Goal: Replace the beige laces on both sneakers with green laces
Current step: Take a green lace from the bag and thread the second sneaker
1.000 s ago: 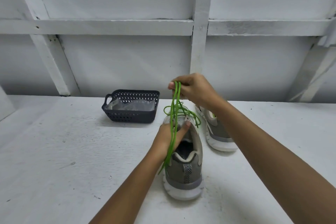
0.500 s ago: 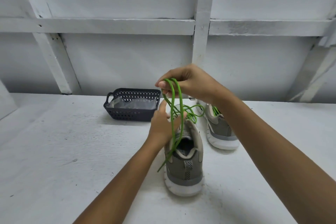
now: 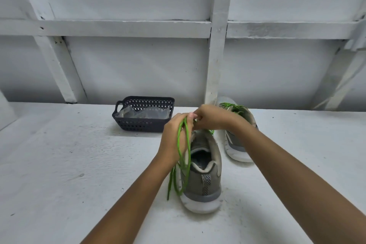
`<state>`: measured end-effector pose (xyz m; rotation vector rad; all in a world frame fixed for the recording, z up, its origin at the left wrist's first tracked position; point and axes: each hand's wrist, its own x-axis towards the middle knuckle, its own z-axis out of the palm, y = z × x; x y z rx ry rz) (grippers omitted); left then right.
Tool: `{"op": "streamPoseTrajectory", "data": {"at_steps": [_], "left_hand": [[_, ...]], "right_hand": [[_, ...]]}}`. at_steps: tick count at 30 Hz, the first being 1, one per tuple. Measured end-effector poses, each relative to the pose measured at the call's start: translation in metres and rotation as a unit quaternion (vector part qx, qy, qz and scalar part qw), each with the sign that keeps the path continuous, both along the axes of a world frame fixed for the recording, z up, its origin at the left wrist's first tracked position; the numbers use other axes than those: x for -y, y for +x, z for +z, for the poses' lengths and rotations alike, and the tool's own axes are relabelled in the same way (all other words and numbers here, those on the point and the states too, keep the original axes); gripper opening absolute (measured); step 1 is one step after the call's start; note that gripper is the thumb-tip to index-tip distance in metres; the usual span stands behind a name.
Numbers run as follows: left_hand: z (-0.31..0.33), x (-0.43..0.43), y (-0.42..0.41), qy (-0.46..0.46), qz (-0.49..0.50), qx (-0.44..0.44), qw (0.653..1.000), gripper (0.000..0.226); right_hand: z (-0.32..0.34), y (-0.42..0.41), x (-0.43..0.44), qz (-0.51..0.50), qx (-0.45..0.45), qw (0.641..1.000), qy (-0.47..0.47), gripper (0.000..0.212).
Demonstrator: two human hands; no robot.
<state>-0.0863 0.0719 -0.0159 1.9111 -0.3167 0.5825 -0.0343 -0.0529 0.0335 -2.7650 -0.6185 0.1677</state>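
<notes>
A grey sneaker [image 3: 204, 176] with a white sole stands in front of me, heel toward me. My left hand [image 3: 175, 138] grips a green lace [image 3: 183, 156] above its opening; loops of the lace hang down the shoe's left side. My right hand [image 3: 210, 118] pinches the same lace right beside the left hand's fingertips. The front of this shoe is hidden behind both hands. A second grey sneaker [image 3: 237, 138] stands behind and to the right, with green laces [image 3: 231, 106] threaded on top.
A dark plastic basket [image 3: 144, 124] holding clear plastic wrap sits at the back left of the white table [image 3: 69, 164]. A white wall with wooden framing rises directly behind the table.
My right hand came down from its raised position to meet the left hand above the shoe. The hanging loops dropped lower along the sneaker's left side.
</notes>
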Motion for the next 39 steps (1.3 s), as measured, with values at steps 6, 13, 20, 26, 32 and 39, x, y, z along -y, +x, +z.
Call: {"op": "streamPoseTrajectory", "data": {"at_steps": [6,13,20,26,32,39], "left_hand": [[-0.028,0.007,0.009,0.000,-0.003,-0.140,0.990,0.044],[-0.034,0.009,0.017,0.109,0.005,-0.213,0.971,0.052],[-0.039,0.005,0.020,0.124,0.001,-0.255,0.959,0.067],[-0.031,0.006,0.014,0.068,0.035,-0.200,0.977,0.044],[0.001,-0.003,0.026,0.036,-0.028,-0.124,0.991,0.015],[0.019,-0.022,0.022,-0.008,-0.043,-0.080,0.996,0.024]], "right_hand": [[-0.002,0.005,0.001,-0.022,0.041,0.998,0.047,0.021],[0.032,-0.005,-0.003,0.003,0.046,0.953,0.298,0.022],[0.052,-0.028,-0.013,0.091,0.030,0.936,0.340,0.019],[0.049,-0.026,-0.003,0.076,0.013,0.934,0.350,0.016],[0.048,-0.028,0.003,0.127,-0.043,0.935,0.328,0.012],[0.019,-0.002,0.026,0.001,-0.030,0.979,0.202,0.030]]}}
